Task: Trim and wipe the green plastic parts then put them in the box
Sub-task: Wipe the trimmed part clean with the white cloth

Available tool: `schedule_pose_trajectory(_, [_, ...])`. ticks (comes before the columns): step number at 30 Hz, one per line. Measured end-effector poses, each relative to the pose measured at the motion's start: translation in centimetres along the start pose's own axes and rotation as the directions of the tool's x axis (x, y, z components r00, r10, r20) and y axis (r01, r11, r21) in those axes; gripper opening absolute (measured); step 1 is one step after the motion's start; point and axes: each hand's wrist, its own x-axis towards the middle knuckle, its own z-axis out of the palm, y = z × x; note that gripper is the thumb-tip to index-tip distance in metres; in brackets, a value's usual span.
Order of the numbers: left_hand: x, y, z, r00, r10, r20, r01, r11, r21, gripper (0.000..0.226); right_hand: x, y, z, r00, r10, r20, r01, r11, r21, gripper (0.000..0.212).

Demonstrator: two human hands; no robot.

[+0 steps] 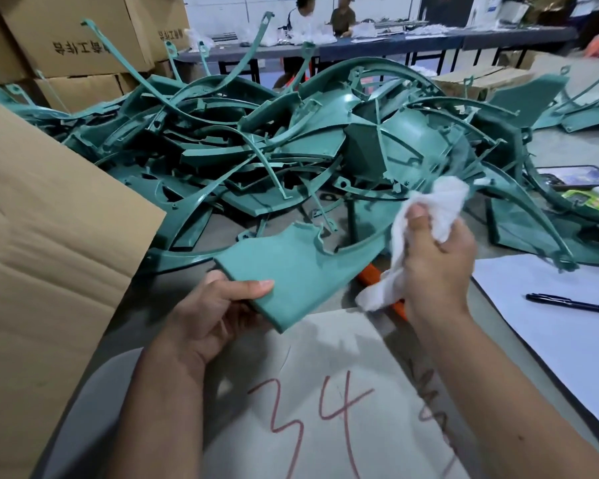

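Note:
My left hand [222, 305] grips the near end of a curved green plastic part [291, 267], thumb on top, holding it above the table. My right hand [436, 264] clutches a crumpled white cloth [426, 223] just right of the part, a little above its far end. A large tangled pile of green plastic parts [291, 143] fills the middle of the table behind. A cardboard box flap [49, 236] rises at the left.
An orange-handled tool [374, 274] lies under the cloth. A sheet marked "34" [325, 392] lies near me. White paper [550, 305] with a black pen [571, 304] is at right, a phone [578, 178] beyond. Stacked cartons [66, 46] stand back left; people sit at a far table.

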Motion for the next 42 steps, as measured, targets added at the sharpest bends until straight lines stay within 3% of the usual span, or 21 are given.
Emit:
schedule_pose_trajectory(3, [-0.4, 0.0, -0.2, 0.997, 0.036, -0.075, -0.032, 0.998, 0.053, 0.048, 2.5, -0.3, -1.3, 0.943, 0.134, -0.304, -0.083, 0.981, 0.174, 0.017])
schedule_pose_trajectory(5, [-0.2, -0.1, 0.8, 0.974, 0.170, -0.148, -0.167, 0.985, 0.034, 0.046, 2.6, -0.4, -1.4, 0.908, 0.236, -0.346, -0.134, 0.946, 0.294, 0.023])
schedule_pose_trajectory(7, [0.3, -0.3, 2.7, 0.887, 0.369, -0.280, -0.373, 0.927, 0.038, 0.037, 1.8, -0.5, -0.9, 0.928, 0.295, -0.227, -0.223, 0.928, 0.298, 0.029])
schedule_pose_trajectory(9, [0.8, -0.6, 4.5, 0.736, 0.572, -0.362, -0.560, 0.815, 0.150, 0.037, 0.6, -0.2, -0.2, 0.942, 0.336, 0.018, -0.331, 0.915, 0.230, 0.050])
schedule_pose_trajectory(11, [1.1, -1.1, 5.7, 0.611, 0.750, -0.254, -0.648, 0.658, 0.384, 0.037, -0.5, 0.1, 0.6, 0.907, 0.360, 0.221, -0.400, 0.900, 0.175, 0.066])
schedule_pose_trajectory(13, [1.1, -2.0, 6.0, 0.603, 0.796, -0.061, -0.661, 0.541, 0.520, 0.035, -1.3, 0.1, 1.0, 0.874, 0.352, 0.335, -0.416, 0.899, 0.140, 0.055])
schedule_pose_trajectory(17, [1.0, -2.1, 5.9, 0.531, 0.837, 0.133, -0.724, 0.366, 0.585, 0.029, -1.1, 0.3, 0.8, 0.857, 0.371, 0.357, -0.462, 0.860, 0.216, 0.029])
schedule_pose_trajectory(22, [1.2, -1.8, 5.8, 0.365, 0.892, 0.265, -0.757, 0.119, 0.643, 0.024, -0.7, 0.7, 0.6, 0.808, 0.395, 0.437, -0.550, 0.772, 0.319, 0.028])
schedule_pose_trajectory(24, [1.3, -1.8, 5.9, 0.341, 0.890, 0.303, -0.737, 0.052, 0.674, 0.019, -0.7, 0.8, 0.6, 0.800, 0.392, 0.454, -0.571, 0.729, 0.378, 0.024])
schedule_pose_trajectory(25, [1.3, -1.8, 6.1, 0.361, 0.884, 0.298, -0.724, 0.064, 0.687, 0.018, -0.6, 0.8, 0.6, 0.810, 0.375, 0.451, -0.559, 0.727, 0.400, 0.018])
schedule_pose_trajectory(26, [1.3, -2.0, 6.3, 0.419, 0.875, 0.241, -0.701, 0.142, 0.699, 0.016, -0.5, 0.8, 0.5, 0.826, 0.354, 0.439, -0.536, 0.732, 0.421, 0.014])
schedule_pose_trajectory(27, [1.3, -2.1, 6.5, 0.522, 0.844, 0.123, -0.661, 0.309, 0.684, 0.017, -0.4, 0.6, 0.4, 0.840, 0.333, 0.428, -0.515, 0.737, 0.438, 0.012])
schedule_pose_trajectory(28, [1.3, -2.1, 6.7, 0.659, 0.750, -0.050, -0.593, 0.559, 0.579, 0.022, -0.2, 0.5, 0.2, 0.846, 0.318, 0.427, -0.504, 0.737, 0.449, 0.011])
schedule_pose_trajectory(29, [1.2, -1.8, 6.9, 0.806, 0.551, -0.216, -0.463, 0.815, 0.347, 0.027, -0.2, 0.3, 0.1, 0.842, 0.312, 0.440, -0.508, 0.733, 0.452, 0.011])
schedule_pose_trajectory(30, [1.1, -1.4, 7.0, 0.916, 0.289, -0.278, -0.284, 0.957, 0.057, 0.027, -0.2, 0.1, -0.1, 0.834, 0.307, 0.459, -0.517, 0.727, 0.452, 0.012])
schedule_pose_trajectory(31, [1.0, -1.2, 7.0, 0.973, 0.067, -0.220, -0.108, 0.978, -0.179, 0.026, -0.3, -0.2, -0.1, 0.824, 0.302, 0.480, -0.527, 0.720, 0.452, 0.013])
schedule_pose_trajectory(32, [0.8, -1.0, 7.1, 0.991, -0.072, -0.112, 0.037, 0.958, -0.284, 0.037, -0.5, -0.4, -0.1, 0.820, 0.293, 0.492, -0.525, 0.729, 0.440, 0.016])
schedule_pose_trajectory(34, [0.2, -0.8, 7.5, 0.994, -0.102, 0.035, 0.108, 0.959, -0.263, 0.055, -1.0, -0.7, 0.1, 0.821, 0.260, 0.509, -0.490, 0.779, 0.392, 0.024])
schedule_pose_trajectory(39, [0.2, -1.4, 8.1, 0.973, 0.195, -0.120, -0.213, 0.964, -0.159, 0.048, -1.4, -0.9, 0.1, 0.798, 0.299, 0.523, -0.445, 0.878, 0.178, 0.029])
schedule_pose_trajectory(42, [0.5, -1.0, 7.5, 0.848, 0.420, -0.324, -0.471, 0.877, -0.096, 0.037, -1.4, 0.0, 0.5, 0.872, 0.306, 0.382, -0.310, 0.949, -0.054, 0.039])
